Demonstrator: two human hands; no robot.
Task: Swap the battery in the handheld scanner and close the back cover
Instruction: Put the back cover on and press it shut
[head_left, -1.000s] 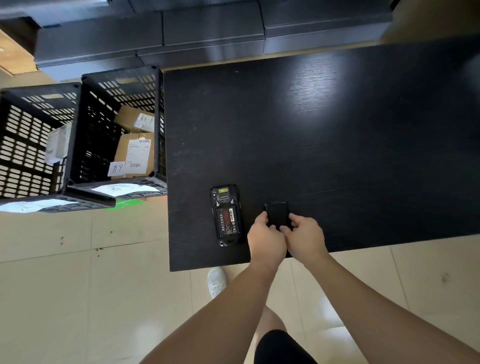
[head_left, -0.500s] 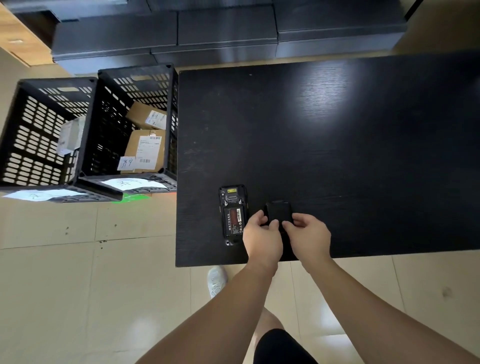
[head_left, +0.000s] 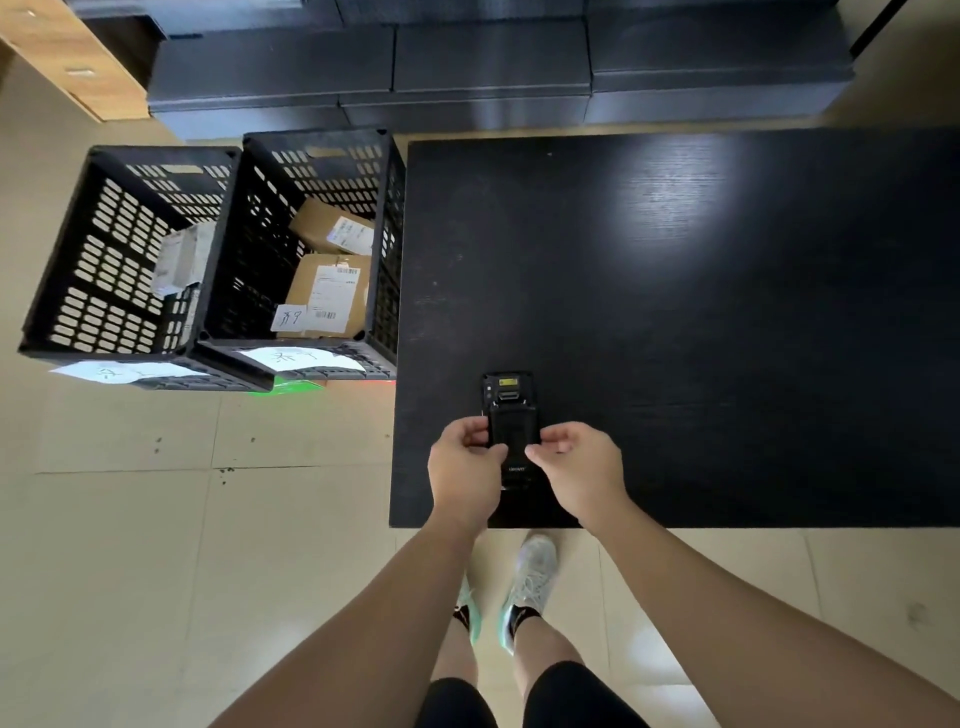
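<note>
The black handheld scanner (head_left: 506, 391) lies face down near the front left corner of the black table (head_left: 701, 291), its top end with a yellow label showing. A black back cover (head_left: 513, 434) sits over the scanner's battery bay, so the battery is hidden. My left hand (head_left: 464, 467) pinches the cover's left edge and my right hand (head_left: 579, 465) pinches its right edge. Whether the cover is latched I cannot tell.
Two black slotted crates (head_left: 130, 260) (head_left: 317, 244) stand on the floor left of the table, the nearer one holding cardboard parcels (head_left: 327, 293). Dark cabinets (head_left: 493, 67) run along the far side. My feet in light sneakers (head_left: 530, 577) stand at the table's front edge.
The black cover, held by both hands to the right of the scanner, has moved left and now lies over the scanner's back, covering the red-labelled battery.
</note>
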